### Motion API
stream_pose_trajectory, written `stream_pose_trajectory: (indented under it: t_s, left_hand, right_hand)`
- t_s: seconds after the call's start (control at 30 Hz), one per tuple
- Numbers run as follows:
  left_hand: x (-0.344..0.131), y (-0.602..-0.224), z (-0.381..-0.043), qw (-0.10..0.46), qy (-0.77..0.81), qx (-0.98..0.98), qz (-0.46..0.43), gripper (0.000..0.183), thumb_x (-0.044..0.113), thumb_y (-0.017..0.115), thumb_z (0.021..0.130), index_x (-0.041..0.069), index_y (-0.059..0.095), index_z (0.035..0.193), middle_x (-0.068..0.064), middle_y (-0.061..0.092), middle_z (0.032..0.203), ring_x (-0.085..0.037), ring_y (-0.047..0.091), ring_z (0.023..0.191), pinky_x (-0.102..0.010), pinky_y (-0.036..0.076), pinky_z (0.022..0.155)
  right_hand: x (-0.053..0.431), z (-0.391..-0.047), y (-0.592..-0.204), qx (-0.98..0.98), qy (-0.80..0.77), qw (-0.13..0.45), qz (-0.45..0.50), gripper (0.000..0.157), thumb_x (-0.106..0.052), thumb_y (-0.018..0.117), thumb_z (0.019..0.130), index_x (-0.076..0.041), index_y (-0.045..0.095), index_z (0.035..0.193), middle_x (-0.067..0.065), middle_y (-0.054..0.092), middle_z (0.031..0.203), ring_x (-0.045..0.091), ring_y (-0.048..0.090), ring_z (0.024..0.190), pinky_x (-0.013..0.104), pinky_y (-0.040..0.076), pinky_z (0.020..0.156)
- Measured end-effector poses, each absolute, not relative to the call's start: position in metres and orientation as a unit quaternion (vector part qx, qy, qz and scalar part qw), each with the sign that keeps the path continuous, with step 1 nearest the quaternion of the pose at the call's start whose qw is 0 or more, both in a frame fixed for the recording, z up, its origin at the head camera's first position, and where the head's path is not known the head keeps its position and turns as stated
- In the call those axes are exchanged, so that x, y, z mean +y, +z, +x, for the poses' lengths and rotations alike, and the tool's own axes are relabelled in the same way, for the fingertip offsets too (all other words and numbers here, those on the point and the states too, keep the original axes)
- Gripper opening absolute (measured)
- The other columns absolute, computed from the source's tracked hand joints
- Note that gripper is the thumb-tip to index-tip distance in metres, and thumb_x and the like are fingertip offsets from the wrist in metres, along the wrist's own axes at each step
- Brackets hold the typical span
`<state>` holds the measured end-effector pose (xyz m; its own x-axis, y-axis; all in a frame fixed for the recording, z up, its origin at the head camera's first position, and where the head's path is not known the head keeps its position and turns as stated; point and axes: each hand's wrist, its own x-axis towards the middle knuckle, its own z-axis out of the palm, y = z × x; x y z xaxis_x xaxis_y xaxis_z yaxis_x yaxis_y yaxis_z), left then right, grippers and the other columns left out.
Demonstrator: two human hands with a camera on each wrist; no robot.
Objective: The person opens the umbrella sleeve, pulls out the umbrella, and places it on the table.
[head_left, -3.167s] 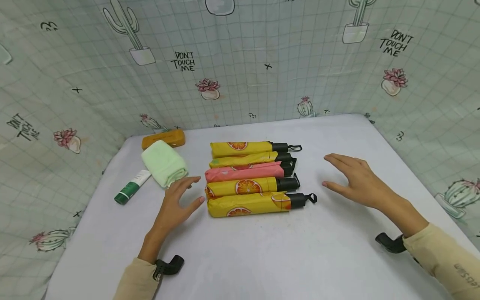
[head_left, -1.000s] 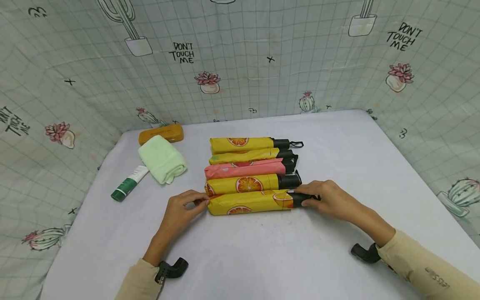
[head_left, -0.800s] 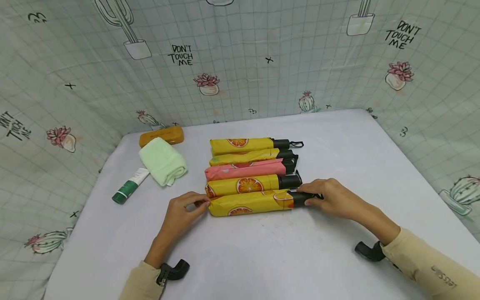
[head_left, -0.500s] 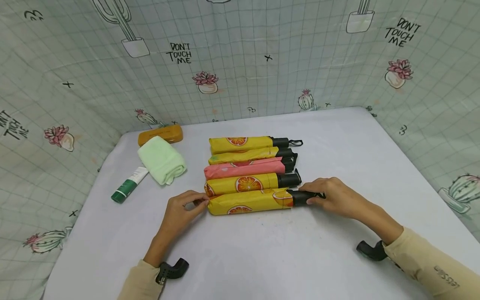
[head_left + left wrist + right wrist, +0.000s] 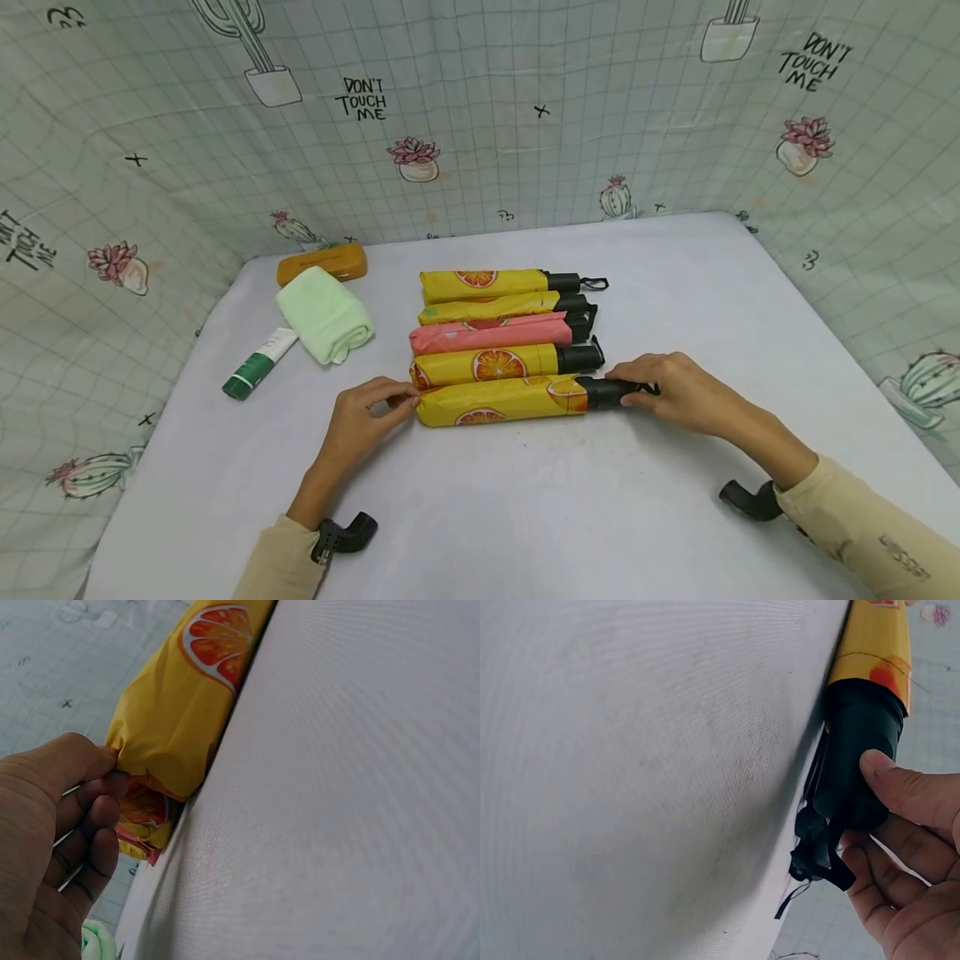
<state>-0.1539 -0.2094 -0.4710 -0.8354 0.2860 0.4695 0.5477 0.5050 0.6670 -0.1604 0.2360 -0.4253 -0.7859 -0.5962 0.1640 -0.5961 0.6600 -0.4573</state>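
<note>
In the head view, a folded yellow umbrella [image 5: 502, 402] with orange-slice prints lies nearest the person, at the front of a row of umbrellas. My left hand [image 5: 367, 417] pinches the fabric at its left end between thumb and forefinger; the left wrist view shows the other fingers curled below. At the opposite end, my right hand [image 5: 678, 392] holds the black handle [image 5: 859, 750], thumb on its side, with the wrist strap [image 5: 832, 862] hanging past it. Just behind lies another yellow umbrella [image 5: 442, 368], then a pink one [image 5: 491, 333].
Two more yellow umbrellas, the farther [image 5: 483, 286] and the nearer [image 5: 487, 310], lie behind the pink one. At the left are a pale green towel [image 5: 324, 315], an orange-brown case [image 5: 322, 263] and a green-and-white tube [image 5: 258, 364]. A printed curtain [image 5: 480, 100] encloses the white table [image 5: 525, 517].
Both hands were apart from the umbrellas at first, then took hold of the front one's two ends. Lately the right hand has shifted slightly right, and more black handle shows.
</note>
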Motion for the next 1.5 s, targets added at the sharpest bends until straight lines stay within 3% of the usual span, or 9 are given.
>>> stream_pose_trajectory:
  t_s: [1.5]
  left_hand:
    - [-0.209,-0.471,-0.153,0.147,-0.431,-0.854,-0.251,0.018,0.000,0.079,0.084,0.014,0.079,0.096,0.006,0.072,0.091,-0.009,0.061,0.076,-0.027,0.049,0.062]
  right_hand:
    - [0.255,-0.155,-0.418,0.918,-0.249,-0.009,-0.309,0.038,0.000,0.082,0.080,-0.007,0.075,0.116,0.007,0.072,0.114,0.027,0.068,0.105,0.045,0.055,0.085]
